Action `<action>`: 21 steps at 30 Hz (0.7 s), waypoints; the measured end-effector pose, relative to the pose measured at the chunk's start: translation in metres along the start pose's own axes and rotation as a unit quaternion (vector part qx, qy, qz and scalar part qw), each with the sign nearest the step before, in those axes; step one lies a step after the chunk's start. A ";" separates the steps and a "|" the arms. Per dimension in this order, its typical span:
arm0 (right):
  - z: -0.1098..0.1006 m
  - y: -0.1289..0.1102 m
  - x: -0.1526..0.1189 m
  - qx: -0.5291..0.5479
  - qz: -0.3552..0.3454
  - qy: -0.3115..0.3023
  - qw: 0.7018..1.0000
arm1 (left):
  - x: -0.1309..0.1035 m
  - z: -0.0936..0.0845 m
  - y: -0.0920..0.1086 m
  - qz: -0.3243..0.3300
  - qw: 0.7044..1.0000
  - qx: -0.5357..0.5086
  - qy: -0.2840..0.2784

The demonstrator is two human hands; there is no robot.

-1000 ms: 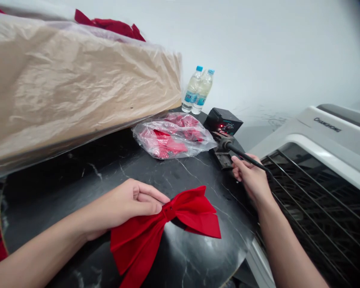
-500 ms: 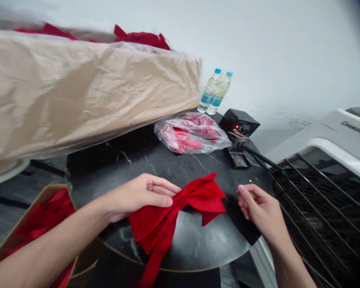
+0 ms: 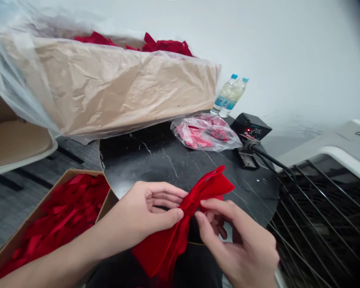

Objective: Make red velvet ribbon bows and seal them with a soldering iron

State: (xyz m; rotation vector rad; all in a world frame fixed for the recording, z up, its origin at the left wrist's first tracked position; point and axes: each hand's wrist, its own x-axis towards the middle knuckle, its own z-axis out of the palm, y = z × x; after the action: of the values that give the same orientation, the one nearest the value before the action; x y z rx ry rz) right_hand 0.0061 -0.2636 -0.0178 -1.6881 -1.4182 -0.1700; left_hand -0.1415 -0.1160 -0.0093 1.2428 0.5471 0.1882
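Observation:
A red fabric bow [image 3: 213, 186] is held up in front of me over the near edge of the round table, tilted, with its tails hanging down. Small dark spots mark its centre band. My left hand [image 3: 156, 208] grips it beside this band, thumb on the front and fingers behind. My right hand [image 3: 234, 236] is at the band's right side, thumb and index finger drawn close together in a pinch. Whatever lies between those fingertips is too small or hidden to make out.
Red bows fill an open cardboard box [image 3: 103, 210] at lower left. A plastic-lined carton [image 3: 132, 92] holds more. On the black marbled table [image 3: 144, 160] are a plastic bag [image 3: 205, 132], two bottles [image 3: 228, 96] and a black control box [image 3: 252, 126] with a cable. A wire-grilled appliance [image 3: 342, 160] stands right.
My right hand has come leftward from beside the bow to its centre band. The bow has been raised and tilted in my left hand. The view has shifted left.

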 end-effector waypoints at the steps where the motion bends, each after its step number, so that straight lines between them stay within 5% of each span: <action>1: 0.001 0.001 0.001 -0.003 -0.009 -0.005 1.000 | -0.001 0.001 -0.001 0.002 1.000 0.004 0.000; 8: -0.004 0.004 -0.001 0.002 0.047 0.051 0.998 | -0.002 0.003 -0.001 0.002 1.000 0.019 0.006; 13: -0.002 0.008 -0.001 0.014 0.013 0.004 1.000 | 0.002 0.004 -0.003 0.006 1.000 0.025 0.006; 18: -0.004 0.016 -0.002 -0.028 0.058 0.083 0.995 | 0.005 0.006 -0.002 0.003 0.999 0.044 0.016; 21: -0.003 0.017 -0.005 -0.011 0.038 0.046 0.998 | 0.006 0.008 -0.001 0.000 0.999 0.042 0.013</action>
State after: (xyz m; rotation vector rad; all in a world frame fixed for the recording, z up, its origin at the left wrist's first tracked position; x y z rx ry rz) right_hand 0.0204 -0.2682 -0.0279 -1.7286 -1.2861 -0.2184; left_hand -0.1327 -0.1203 -0.0109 1.3240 0.5835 0.1827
